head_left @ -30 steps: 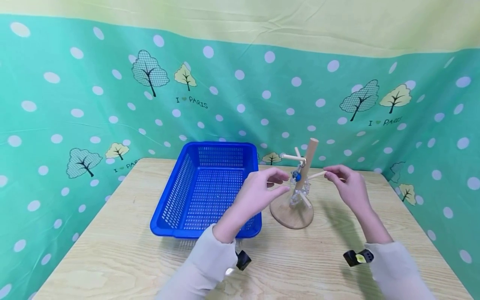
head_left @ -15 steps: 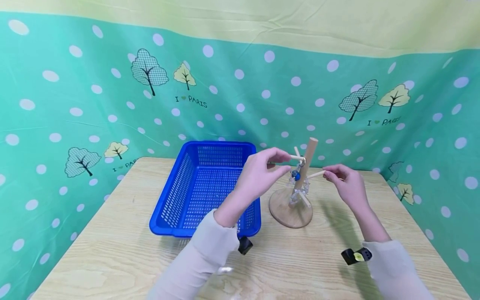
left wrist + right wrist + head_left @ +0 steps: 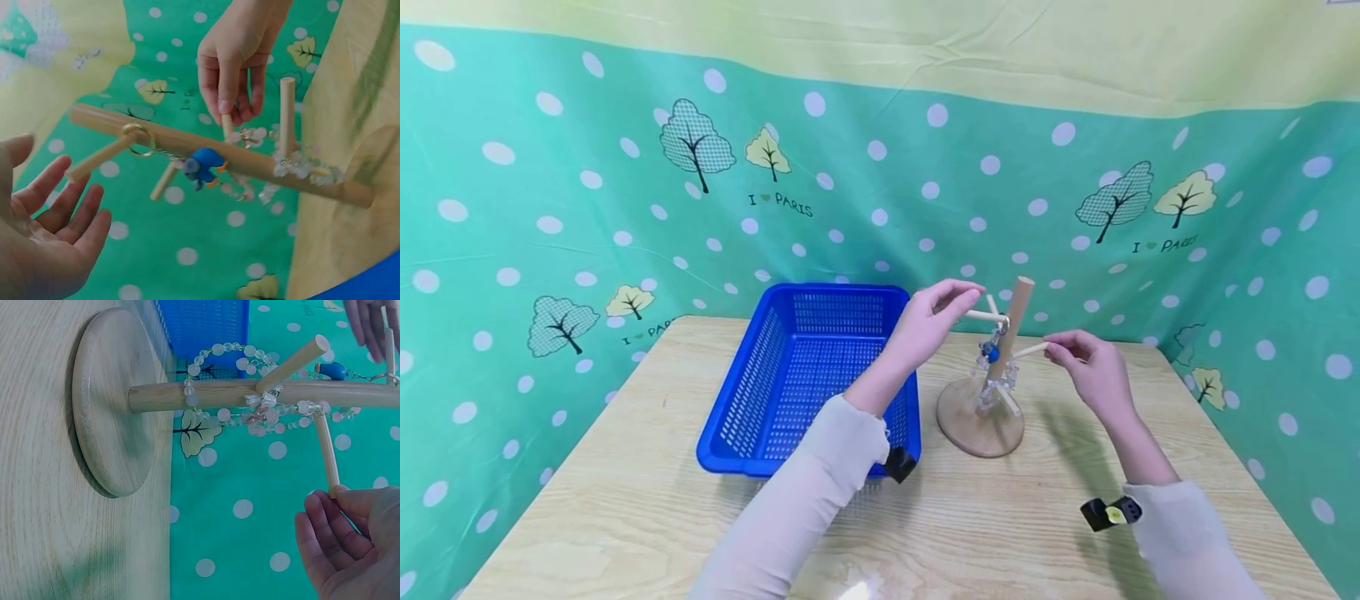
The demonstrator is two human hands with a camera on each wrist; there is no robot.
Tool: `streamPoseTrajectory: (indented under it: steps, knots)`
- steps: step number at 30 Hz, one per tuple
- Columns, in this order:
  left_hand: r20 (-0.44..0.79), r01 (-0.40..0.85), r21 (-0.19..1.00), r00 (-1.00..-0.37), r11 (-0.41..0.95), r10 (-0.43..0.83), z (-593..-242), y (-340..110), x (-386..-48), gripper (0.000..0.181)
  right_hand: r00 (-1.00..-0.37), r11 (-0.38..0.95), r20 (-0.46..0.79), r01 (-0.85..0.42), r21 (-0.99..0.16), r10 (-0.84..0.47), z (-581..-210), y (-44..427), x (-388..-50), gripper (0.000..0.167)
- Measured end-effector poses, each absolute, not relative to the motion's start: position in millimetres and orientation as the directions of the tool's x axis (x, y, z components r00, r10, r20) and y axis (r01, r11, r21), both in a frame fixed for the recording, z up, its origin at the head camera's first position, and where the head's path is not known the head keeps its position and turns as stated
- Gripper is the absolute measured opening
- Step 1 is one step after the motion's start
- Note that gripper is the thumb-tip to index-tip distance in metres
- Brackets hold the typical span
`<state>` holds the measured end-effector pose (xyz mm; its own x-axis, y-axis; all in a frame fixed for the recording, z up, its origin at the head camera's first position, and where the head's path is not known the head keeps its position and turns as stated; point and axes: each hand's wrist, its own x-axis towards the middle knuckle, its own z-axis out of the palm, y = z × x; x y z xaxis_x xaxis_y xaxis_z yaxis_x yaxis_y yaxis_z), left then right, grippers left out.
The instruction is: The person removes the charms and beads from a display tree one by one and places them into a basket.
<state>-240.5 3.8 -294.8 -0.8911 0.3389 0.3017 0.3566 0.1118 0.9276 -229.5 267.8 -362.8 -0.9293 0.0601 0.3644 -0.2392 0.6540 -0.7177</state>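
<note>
showing, upright on a light wood-grain table (image 3: 1000,533), a pale wooden peg stand (image 3: 973,433) with a round base and a long cylindrical post (image 3: 162,398), just right of an open, perforated blue plastic basket (image 3: 715,421). noting first, as the relation judged decisive for any move here, the line of a short, round, pale wooden upper peg (image 3: 100,158): extending from the post toward the left hand (image 3: 932,325), free end outward, with a thin gold-coloured metal ring (image 3: 152,139) looped around it at the inner end, close to the post. placing the ring, therefore, past the peg tip from the left fingertips, to their right and slightly lower in the head view. suspending from the ring, by a short silvery chain (image 3: 169,155), a small blue figure charm (image 3: 206,164) with grey head and orange feet, alongside the post, lower again. ranking the left hand nearer to ring and charm, with fingers loosely spread, gripping nothing, just beside the peg tip, contact uncertain. pinching with the right hand (image 3: 1096,367) the free tip of a second slim wooden peg (image 3: 327,456), lower and on the other side of the post, presumably as a steadying hold. draping clear and pale pink beaded bracelets (image 3: 270,416) about the lower half of the post, in number not discernible.
</note>
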Motion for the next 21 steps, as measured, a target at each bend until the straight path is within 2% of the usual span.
streamPoseTrajectory:
  steps: [12,17,21]
  knots:
    - [0.168,0.156,0.986,-0.865,-0.065,0.472,-317,17,-258,0.073,-0.923,0.653,0.379,-0.251,-0.714,0.060,-364,267,-230,0.027]
    - [0.132,0.087,0.990,-0.855,-0.111,0.502,-321,20,-258,0.077,-0.920,0.647,0.386,-0.259,-0.718,0.060,-364,266,-230,0.026]
    - [0.117,0.052,0.989,-0.856,-0.142,0.503,-322,22,-259,0.069,-0.920,0.648,0.387,-0.259,-0.717,0.062,-364,266,-230,0.026]
